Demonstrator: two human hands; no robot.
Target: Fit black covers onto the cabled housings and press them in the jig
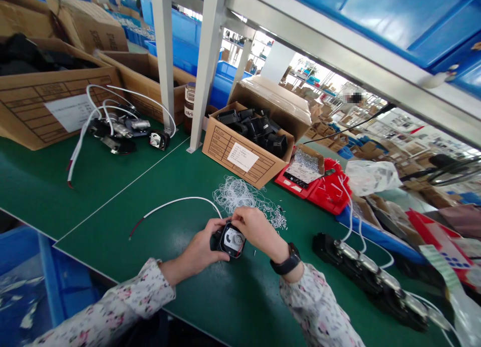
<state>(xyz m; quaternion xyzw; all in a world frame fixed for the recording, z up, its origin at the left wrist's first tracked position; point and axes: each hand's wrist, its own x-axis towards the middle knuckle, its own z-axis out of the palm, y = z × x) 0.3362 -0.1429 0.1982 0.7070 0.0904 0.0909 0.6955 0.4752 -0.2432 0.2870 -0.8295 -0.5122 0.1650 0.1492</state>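
Observation:
My left hand (203,246) grips the left side of a small black square housing (225,250) with a white inside and a round white part in its middle. A short red wire shows at the housing's right side. From its top a white cable (188,198) curves left across the green table, ending in dark red leads. My right hand (259,229), with a dark watch on the wrist, has its fingers pinched together at the housing's upper edge. What lies between those fingertips is hidden. Beyond the hands are a tangle of clear thin rings (236,193) and loose screws (277,218).
A cardboard box (225,149) of black housings stands behind, beside red trays (330,197). At right lies a row of black units with silver cylinders (370,269). More cabled units (122,129) sit back left. A metal shelf post (210,61) rises from the green table (124,202).

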